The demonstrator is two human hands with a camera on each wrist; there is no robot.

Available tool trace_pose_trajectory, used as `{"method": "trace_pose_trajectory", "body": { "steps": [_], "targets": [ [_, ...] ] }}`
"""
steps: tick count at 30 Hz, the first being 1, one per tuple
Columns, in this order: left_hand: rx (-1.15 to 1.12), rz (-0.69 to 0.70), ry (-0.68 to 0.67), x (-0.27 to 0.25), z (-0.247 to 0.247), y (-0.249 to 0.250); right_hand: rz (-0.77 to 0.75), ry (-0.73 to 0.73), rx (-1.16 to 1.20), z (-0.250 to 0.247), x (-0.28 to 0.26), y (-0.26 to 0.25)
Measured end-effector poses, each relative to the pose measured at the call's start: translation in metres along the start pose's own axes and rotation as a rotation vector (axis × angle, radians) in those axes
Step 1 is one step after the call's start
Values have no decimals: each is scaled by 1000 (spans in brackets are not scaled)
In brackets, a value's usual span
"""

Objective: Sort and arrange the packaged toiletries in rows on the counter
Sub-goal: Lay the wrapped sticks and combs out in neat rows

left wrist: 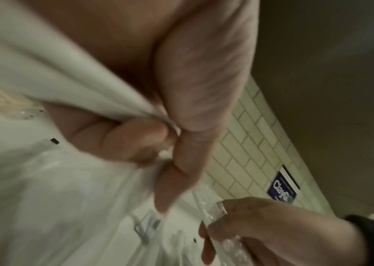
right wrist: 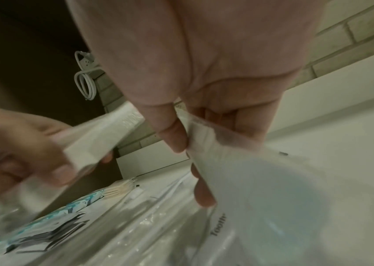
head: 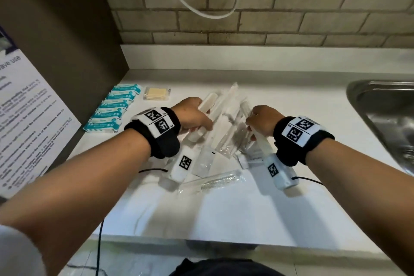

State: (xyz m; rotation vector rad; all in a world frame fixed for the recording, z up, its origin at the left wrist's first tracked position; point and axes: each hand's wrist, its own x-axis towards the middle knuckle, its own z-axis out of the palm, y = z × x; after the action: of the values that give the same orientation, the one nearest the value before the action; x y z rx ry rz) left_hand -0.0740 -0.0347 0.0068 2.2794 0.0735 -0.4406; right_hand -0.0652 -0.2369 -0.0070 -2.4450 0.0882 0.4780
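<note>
A loose pile of clear-wrapped toiletries (head: 226, 132) lies mid-counter. My left hand (head: 201, 119) grips a long white wrapped packet (head: 209, 99) above the pile's left side; in the left wrist view thumb and fingers of the left hand (left wrist: 172, 136) pinch this white packet (left wrist: 44, 68). My right hand (head: 251, 123) holds a frosted packet (head: 262, 143) over the pile's right side. In the right wrist view the right hand (right wrist: 185, 144) pinches that packet (right wrist: 261, 180), printed "Tooth". Several blue-and-white packets (head: 112, 110) form a row at far left.
A pack of cotton swabs (head: 156, 93) lies beside the blue row. A wrapped comb (head: 217, 182) sits at the pile's near edge. A steel sink (head: 385, 119) opens at right. A dark cabinet side with a poster (head: 29, 105) bounds the left; a white cable (head: 201, 9) hangs on the brick wall.
</note>
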Motion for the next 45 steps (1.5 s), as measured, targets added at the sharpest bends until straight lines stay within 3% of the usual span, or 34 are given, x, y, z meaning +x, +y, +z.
{"method": "trace_pose_trajectory", "body": {
  "steps": [3,6,12,18,23,28,30,33,40,45],
  "targets": [
    [93,-7,-257,-24,19,-3,15,7,-31,-5,-6,10],
    [379,18,-379,-37,53,-17,8,29,-76,-11,-10,18],
    [600,91,-231,-43,89,-13,-21,-5,-59,-13,-14,27],
    [618,39,-309,-36,91,0,-96,6,-93,-27,-17,39],
    [330,50,-259,-20,67,35,-141,125,-91,-59,-13,56],
    [-85,104,51,19,68,90,-88,209,93,-97,1,81],
    [-198,92,109,40,85,109,-56,223,148,-111,8,92],
    [-250,58,79,69,119,128,3,199,170,-123,21,109],
    [-85,-53,5,118,184,151,93,3,86,-135,52,147],
    [6,-68,-9,138,207,157,144,-31,-65,-142,69,166]
  ]
}}
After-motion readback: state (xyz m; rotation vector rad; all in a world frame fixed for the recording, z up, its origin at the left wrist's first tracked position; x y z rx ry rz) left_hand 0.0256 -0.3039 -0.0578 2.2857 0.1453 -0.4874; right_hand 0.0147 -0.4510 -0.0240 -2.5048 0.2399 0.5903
